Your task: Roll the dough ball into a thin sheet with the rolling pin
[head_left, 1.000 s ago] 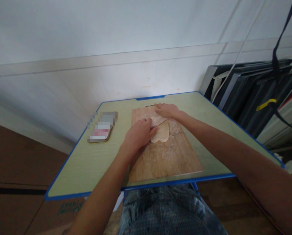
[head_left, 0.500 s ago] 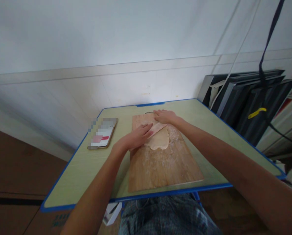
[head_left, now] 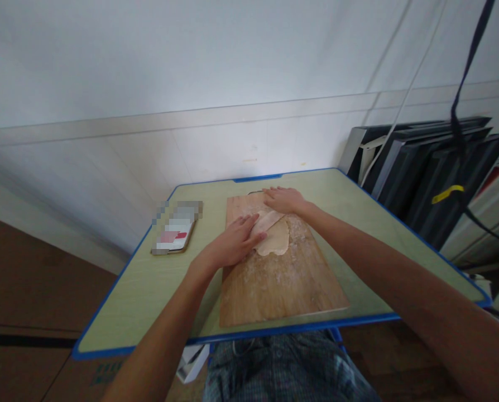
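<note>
Head: dough (head_left: 277, 241) beside left hand (head_left: 236, 240)

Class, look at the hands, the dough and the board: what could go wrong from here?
1. The flat dough could come out uneven, since the rolling pin lies slanted across it under the left hand and right hand.
2. The wooden board reaches close to the table's near edge; a hard pull might slide it over.
3. The phone lies near the table's left side, so a stray forearm might nudge it.
</note>
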